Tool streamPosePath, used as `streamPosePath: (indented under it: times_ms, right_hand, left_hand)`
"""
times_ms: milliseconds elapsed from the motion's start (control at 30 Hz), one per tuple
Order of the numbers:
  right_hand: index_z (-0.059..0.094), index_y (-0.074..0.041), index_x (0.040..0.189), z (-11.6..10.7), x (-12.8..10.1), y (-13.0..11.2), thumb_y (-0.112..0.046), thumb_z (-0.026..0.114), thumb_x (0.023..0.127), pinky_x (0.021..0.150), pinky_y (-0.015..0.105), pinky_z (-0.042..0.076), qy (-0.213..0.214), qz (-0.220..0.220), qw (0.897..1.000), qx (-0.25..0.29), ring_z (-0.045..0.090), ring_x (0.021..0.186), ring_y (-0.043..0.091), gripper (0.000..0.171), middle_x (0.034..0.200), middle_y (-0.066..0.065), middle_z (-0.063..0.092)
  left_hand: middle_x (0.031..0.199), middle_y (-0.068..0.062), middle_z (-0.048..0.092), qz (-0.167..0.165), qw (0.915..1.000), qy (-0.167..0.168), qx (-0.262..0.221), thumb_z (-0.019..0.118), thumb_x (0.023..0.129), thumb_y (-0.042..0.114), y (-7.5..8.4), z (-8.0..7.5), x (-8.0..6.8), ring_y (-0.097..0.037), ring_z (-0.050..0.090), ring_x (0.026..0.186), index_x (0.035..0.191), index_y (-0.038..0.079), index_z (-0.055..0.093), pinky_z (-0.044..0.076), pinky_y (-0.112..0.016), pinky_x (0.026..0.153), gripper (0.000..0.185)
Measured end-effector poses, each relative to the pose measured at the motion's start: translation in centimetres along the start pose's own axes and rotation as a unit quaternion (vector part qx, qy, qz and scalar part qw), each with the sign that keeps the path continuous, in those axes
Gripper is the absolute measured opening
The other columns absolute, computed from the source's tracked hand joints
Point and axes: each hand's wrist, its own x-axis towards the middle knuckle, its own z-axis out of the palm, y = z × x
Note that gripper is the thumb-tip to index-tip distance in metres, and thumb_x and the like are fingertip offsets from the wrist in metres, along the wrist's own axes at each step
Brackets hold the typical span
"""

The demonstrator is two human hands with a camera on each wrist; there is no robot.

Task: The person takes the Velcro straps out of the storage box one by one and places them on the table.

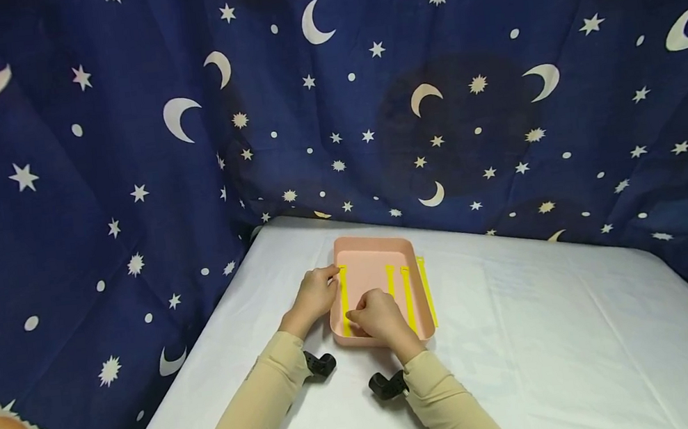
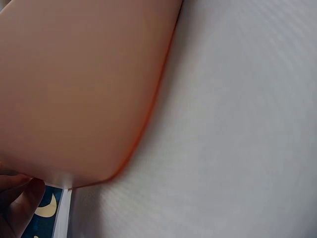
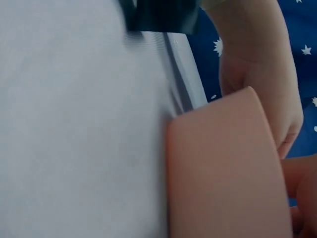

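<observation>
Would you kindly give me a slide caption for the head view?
Both hands, left and right, pinch a yellow strip in a pink tray on a white table.

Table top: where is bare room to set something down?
The white table is bare right of the pink tray, out to the starred curtain. Crowded: both hands at the tray's near-left, among the yellow strips.

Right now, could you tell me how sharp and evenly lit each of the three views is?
Head view: sharp and evenly lit, soft shadows under the sleeves, dark blotches on the star curtain. Left wrist view: the pink tray fills the frame, too close and out of focus. Right wrist view: tray wall and white cloth blurred, no glare.
</observation>
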Motion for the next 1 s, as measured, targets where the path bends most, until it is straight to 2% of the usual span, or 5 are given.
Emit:
streamPosePath:
  times_ms: [133,367,667,833,1000]
  right_hand:
    - [0.063,-0.006,0.061,0.4,-0.1,0.0,-0.011,0.078,0.079,0.055,0.023,0.046,0.005,-0.012,1.0,-0.022,0.056,0.054,0.013,0.024,0.052,0.0,0.06]
    - [0.061,-0.007,0.057,1.0,-0.1,0.1,-0.012,0.079,0.075,0.05,0.025,0.043,0.006,-0.034,0.998,-0.051,0.051,0.052,0.015,0.026,0.053,0.0,0.056]
    - [0.054,-0.011,0.052,1.4,0.3,0.1,-0.017,0.083,0.074,0.047,0.025,0.038,-0.001,-0.016,0.998,-0.063,0.046,0.05,0.016,0.037,0.048,-0.003,0.046]
    - [0.052,-0.012,0.053,1.6,0.3,0.2,-0.013,0.081,0.072,0.05,0.026,0.04,-0.006,-0.001,0.997,-0.073,0.046,0.053,0.019,0.035,0.05,-0.001,0.045]
    - [0.045,-0.014,0.048,1.6,0.2,0.2,-0.003,0.073,0.07,0.046,0.025,0.035,0.0,-0.004,0.997,-0.077,0.043,0.05,0.02,0.037,0.046,-0.002,0.039]
  left_hand:
    - [0.119,-0.021,0.071,-0.008,1.0,-0.005,-0.001,0.061,0.094,-0.002,0.1,0.0,0.1,-0.035,0.068,0.112,0.122,-0.004,0.069,0.058,-0.046,0.094,0.029]
    - [0.119,-0.021,0.071,-0.008,1.0,-0.003,0.004,0.061,0.093,-0.002,0.1,0.1,0.2,-0.036,0.068,0.113,0.121,-0.004,0.069,0.057,-0.047,0.095,0.029]
    - [0.117,-0.021,0.072,0.003,1.0,0.005,0.002,0.061,0.092,-0.003,0.3,0.0,0.1,-0.036,0.069,0.109,0.119,-0.005,0.07,0.058,-0.047,0.092,0.028]
    - [0.115,-0.022,0.072,0.007,0.9999,0.014,0.007,0.061,0.09,-0.003,0.5,0.0,-0.2,-0.037,0.07,0.108,0.118,-0.005,0.07,0.058,-0.047,0.091,0.029]
    - [0.118,-0.023,0.071,0.003,0.9999,0.01,0.01,0.061,0.091,-0.003,0.6,0.1,-0.4,-0.037,0.068,0.112,0.12,-0.005,0.07,0.057,-0.047,0.094,0.03]
